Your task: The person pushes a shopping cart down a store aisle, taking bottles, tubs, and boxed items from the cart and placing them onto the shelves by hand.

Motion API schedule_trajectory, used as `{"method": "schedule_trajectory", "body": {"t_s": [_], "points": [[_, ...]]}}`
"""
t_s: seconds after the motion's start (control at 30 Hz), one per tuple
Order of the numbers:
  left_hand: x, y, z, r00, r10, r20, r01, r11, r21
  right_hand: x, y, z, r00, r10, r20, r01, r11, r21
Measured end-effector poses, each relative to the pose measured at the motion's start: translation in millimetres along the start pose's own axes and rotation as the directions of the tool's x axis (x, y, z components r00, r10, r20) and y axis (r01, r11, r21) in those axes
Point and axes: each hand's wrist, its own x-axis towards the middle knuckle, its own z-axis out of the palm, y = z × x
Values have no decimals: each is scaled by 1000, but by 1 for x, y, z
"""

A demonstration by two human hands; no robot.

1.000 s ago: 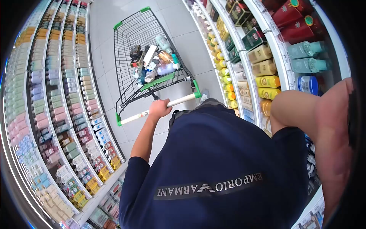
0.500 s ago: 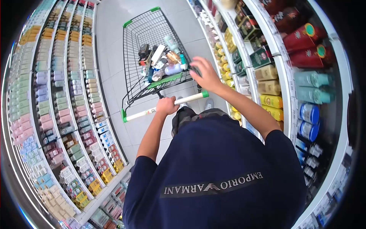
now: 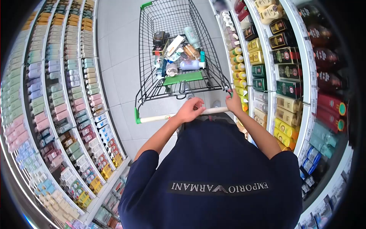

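Ahead of me stands a wire shopping cart (image 3: 143, 57) with a white handle (image 3: 156, 118) and green end caps. My right hand (image 3: 233, 103) is closed around the handle's right end. Over the middle of the handle is my left hand (image 3: 191, 109), its fingers loosely curved with a gap between thumb and fingertips; it holds nothing. Inside the cart lie a lilac bottle (image 3: 189, 65), a pale green bottle (image 3: 191, 36), a white box (image 3: 175, 45), a black-capped item (image 3: 159, 37) and several other toiletries.
Shelves of pastel bottles (image 3: 57, 97) line the left side. Close on the right, shelves hold yellow bottles (image 3: 239, 67), dark green boxes (image 3: 288, 88) and red bottles (image 3: 331, 103). Grey floor tiles (image 3: 116, 72) run along the cart's left.
My right hand has come down from beside the cart basket onto the handle's right end. My left hand has loosened and shifted right along the handle. The cart appears farther right in view.
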Motion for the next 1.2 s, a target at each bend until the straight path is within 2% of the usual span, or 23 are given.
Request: {"method": "schedule_trajectory", "body": {"t_s": [0.03, 0.07, 0.1, 0.13, 0.17, 0.2, 0.23, 0.3, 0.33, 0.37, 0.43, 0.5, 0.57, 0.6, 0.63, 0.77, 0.83, 0.87, 1.0, 1.07, 1.1, 1.17, 1.2], "points": [[3, -2, -13, 998, -42, 39, 46, 995, -94, -2, -2, 0, 1000, 15, 2, -15, 1000, -10], [13, -16, -24, 995, 20, -101, -31, 993, -114, -2, -3, 3, 1000, 4, 7, -4, 1000, 24], [26, -28, -38, 984, -89, -153, 49, 968, -246, -5, -7, 2, 1000, -8, 10, 8, 998, 57], [44, -60, -55, 970, -50, -239, 18, 991, -132, -4, -6, 5, 999, -42, -5, 42, 998, 43], [59, -60, -78, 919, -61, -390, -37, 970, -239, -6, -12, 4, 999, -37, 1, 37, 999, 36], [77, -55, -105, 851, -378, -364, 106, 803, -586, -9, -23, 1, 1000, 1, 20, -2, 999, 37], [98, -71, -128, 829, -405, -386, -1, 689, -725, -12, -31, 1, 998, 42, 36, -44, 998, 36], [145, -133, -167, 780, -580, -233, 51, 430, -901, -12, -25, 11, 1000, 25, -1, -25, 999, 39], [169, -172, -180, 699, -697, -157, 59, 276, -959, -15, -27, 11, 999, 34, -13, -34, 999, 8], [188, -211, -189, 703, -706, -90, 97, 220, -971, -16, -32, 13, 999, 41, -29, -41, 999, -22], [223, -247, -188, 625, -771, -118, 23, 169, -985, -17, -45, 12, 993, 114, 0, -114, 993, 42], [250, -274, -184, 636, -770, -59, 71, 135, -988, -19, -68, 6, 984, 177, -8, -177, 982, -59], [282, -281, -180, 534, -845, 5, -35, -28, -999, -17, -67, 5, 983, 181, 7, -180, 983, -31], [292, -299, -176, 601, -799, -25, -85, -33, -996, -18, -62, 7, 989, 146, -16, -146, 989, -36], [301, -299, -178, 606, -796, -9, -71, -42, -997, -16, -57, 11, 998, 46, -39, -47, 999, -23], [320, -308, -185, 570, -820, -51, -87, 1, -996, -18, -51, 12, 988, 152, -16, -151, 988, 23], [330, -309, -192, 526, -849, -46, -128, -26, -991, -16, -56, 8, 976, 216, 9, -216, 976, 22], [338, -309, -191, 418, -908, -37, -140, -25, -990, -14, -58, 8, 975, 221, 2, -221, 975, 13], [356, -342, -182, 461, -887, -38, -200, -62, -978, -13, -58, 8, 971, 239, 3, -239, 970, 43], [364, -378, -171, 497, -855, -145, -351, -46, -935, -15, -53, 10, 973, 232, -2, -231, 972, 44], [367, -364, -173, 501, -854, -141, -347, -49, -937, -15, -50, 12, 977, 214, -4, -213, 976, 49], [363, -313, -185, 293, -934, -204, -366, 88, -926, -12, -46, 14, 977, 214, -14, -213, 976, 51], [357, -306, -191, 319, -929, -187, -349, 69, -934, -11, -48, 14, 978, 208, -16, -207, 977, 52]]}}
